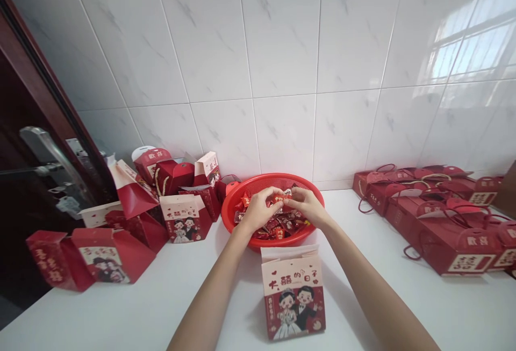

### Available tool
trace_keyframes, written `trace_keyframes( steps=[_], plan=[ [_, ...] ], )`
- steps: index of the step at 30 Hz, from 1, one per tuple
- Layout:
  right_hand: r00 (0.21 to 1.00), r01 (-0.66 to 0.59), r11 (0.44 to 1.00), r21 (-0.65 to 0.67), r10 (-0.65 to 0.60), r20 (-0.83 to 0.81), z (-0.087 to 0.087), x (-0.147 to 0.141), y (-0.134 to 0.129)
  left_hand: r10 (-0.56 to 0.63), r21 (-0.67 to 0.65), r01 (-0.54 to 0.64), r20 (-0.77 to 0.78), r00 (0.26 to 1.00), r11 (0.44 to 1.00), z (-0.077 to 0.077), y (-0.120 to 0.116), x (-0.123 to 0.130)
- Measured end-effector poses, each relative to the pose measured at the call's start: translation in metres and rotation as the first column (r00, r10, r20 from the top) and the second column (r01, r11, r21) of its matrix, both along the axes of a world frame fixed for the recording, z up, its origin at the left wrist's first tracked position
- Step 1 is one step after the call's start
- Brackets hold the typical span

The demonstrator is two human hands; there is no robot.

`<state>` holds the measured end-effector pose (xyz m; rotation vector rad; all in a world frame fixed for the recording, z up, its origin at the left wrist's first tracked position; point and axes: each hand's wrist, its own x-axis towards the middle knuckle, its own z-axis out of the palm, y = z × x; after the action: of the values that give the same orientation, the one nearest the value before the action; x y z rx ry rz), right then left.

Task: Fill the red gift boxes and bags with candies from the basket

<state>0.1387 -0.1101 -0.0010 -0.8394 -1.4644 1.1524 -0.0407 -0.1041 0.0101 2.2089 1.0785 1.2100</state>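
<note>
A red mesh basket [231,200] full of wrapped candies [278,227] stands against the tiled wall. Over it, my left hand [262,210] and my right hand [308,206] meet, fingers bent and closed around a red-wrapped candy [279,199] between them. Another wrapper with white lettering shows by my right fingertips. In front of the basket, between my forearms, an upright red and cream box [293,300] shows a cartoon couple; its top flap stands up.
Several red and cream boxes [185,219] crowd the left side near a door with a metal handle [56,157]. On the right lie several red boxes with cord handles [435,233]. The white table [355,281] lies beneath.
</note>
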Motion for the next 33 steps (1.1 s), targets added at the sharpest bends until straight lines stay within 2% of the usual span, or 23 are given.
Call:
trace_keyframes(
  steps=[3,6,11,15,20,27,33],
  plan=[
    [1.000,-0.003,1.000,-0.010,0.002,-0.010,-0.0010,-0.0003,0.0011,0.032,0.024,-0.033,0.041,0.999,0.999,-0.0024,0.0030,-0.0010],
    [0.999,-0.003,1.000,-0.006,0.003,-0.033,-0.0008,-0.0009,0.0012,0.091,-0.023,-0.089,0.119,0.989,0.996,-0.0046,0.0065,-0.0031],
    [1.000,-0.016,1.000,-0.025,0.015,-0.028,-0.0010,-0.0010,0.0012,0.082,-0.065,-0.071,0.179,0.980,0.995,-0.0046,0.0081,-0.0048],
    [1.000,-0.019,0.999,-0.042,0.018,-0.014,-0.0010,-0.0009,0.0013,0.063,-0.066,-0.052,0.179,0.982,0.996,-0.0035,0.0068,-0.0035],
    [0.999,-0.043,0.999,0.026,0.043,0.013,0.0005,-0.0008,0.0013,0.037,-0.037,-0.033,0.128,0.991,0.999,-0.0020,0.0057,-0.0033],
    [0.987,-0.157,0.988,0.004,0.157,0.026,-0.0022,0.0005,0.0048,0.053,-0.060,-0.046,0.116,0.992,0.997,-0.0035,0.0083,-0.0044],
    [0.981,-0.191,0.982,0.016,0.190,0.038,-0.0062,0.0016,0.0085,0.044,-0.065,-0.035,0.136,0.990,0.997,-0.0047,0.0092,-0.0027]
  ],
)
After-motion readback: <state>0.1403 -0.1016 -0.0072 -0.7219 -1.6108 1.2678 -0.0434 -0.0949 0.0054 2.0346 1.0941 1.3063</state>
